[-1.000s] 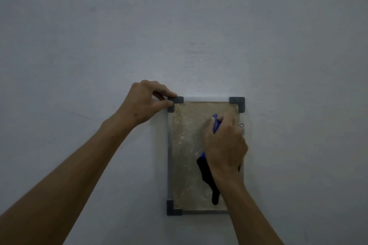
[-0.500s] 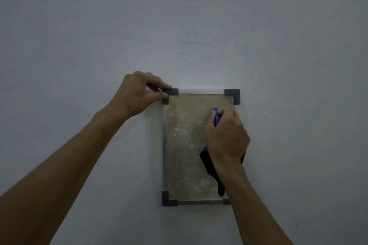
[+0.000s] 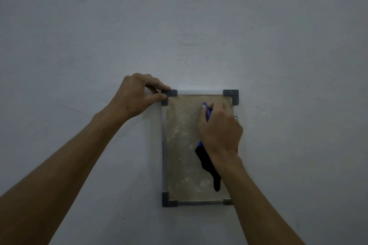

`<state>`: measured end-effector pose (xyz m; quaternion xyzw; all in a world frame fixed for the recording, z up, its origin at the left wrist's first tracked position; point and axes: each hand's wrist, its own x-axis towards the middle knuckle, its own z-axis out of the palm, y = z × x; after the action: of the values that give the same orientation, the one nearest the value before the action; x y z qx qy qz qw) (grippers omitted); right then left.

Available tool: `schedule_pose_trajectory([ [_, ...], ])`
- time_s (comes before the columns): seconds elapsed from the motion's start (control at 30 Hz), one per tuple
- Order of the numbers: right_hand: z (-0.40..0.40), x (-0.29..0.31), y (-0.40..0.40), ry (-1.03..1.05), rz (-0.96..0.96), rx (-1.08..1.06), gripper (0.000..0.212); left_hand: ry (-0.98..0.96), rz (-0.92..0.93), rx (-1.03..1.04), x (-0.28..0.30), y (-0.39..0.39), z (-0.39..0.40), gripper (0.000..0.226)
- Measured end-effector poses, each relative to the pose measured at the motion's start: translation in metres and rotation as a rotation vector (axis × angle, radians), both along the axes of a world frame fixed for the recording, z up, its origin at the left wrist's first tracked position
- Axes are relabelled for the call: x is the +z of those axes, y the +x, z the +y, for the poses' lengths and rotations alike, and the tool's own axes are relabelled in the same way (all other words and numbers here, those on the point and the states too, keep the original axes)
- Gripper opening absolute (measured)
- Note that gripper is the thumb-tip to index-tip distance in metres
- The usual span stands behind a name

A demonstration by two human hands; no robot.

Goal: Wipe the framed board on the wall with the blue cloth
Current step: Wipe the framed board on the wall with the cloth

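— What's the framed board (image 3: 183,145) like?
— Upright on the wall, tall, a speckled tan panel with dark grey corner caps.
— And the blue cloth (image 3: 207,112)?
— Bunched against its upper right, a dark tail hanging down.

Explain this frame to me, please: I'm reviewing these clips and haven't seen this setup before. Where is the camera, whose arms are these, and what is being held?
There is no machine here. The single picture comes from a wide-angle camera worn on a person's head, so the two bare forearms reaching in from the bottom are that person's own. They face a plain grey wall with a small framed board on it: a speckled, dusty-looking panel with dark corner pieces. The left hand pinches the board's top-left corner between thumb and fingers. The right hand presses a blue cloth against the upper right part of the panel; a dark end of the cloth hangs below the hand.
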<state>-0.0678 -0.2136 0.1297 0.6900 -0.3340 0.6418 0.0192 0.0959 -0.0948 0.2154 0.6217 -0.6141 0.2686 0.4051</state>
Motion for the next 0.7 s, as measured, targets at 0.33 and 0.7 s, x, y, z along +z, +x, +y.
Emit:
schedule_pose_trajectory([
  [0.33, 0.028, 0.022, 0.037, -0.136, 0.167, 0.161, 0.02, 0.008, -0.017, 0.002, 0.0, 0.001, 0.001, 0.024],
  [0.7, 0.018, 0.015, 0.022, -0.015, 0.016, 0.07, 0.019, -0.058, -0.048, 0.022, -0.006, -0.006, -0.003, 0.026],
])
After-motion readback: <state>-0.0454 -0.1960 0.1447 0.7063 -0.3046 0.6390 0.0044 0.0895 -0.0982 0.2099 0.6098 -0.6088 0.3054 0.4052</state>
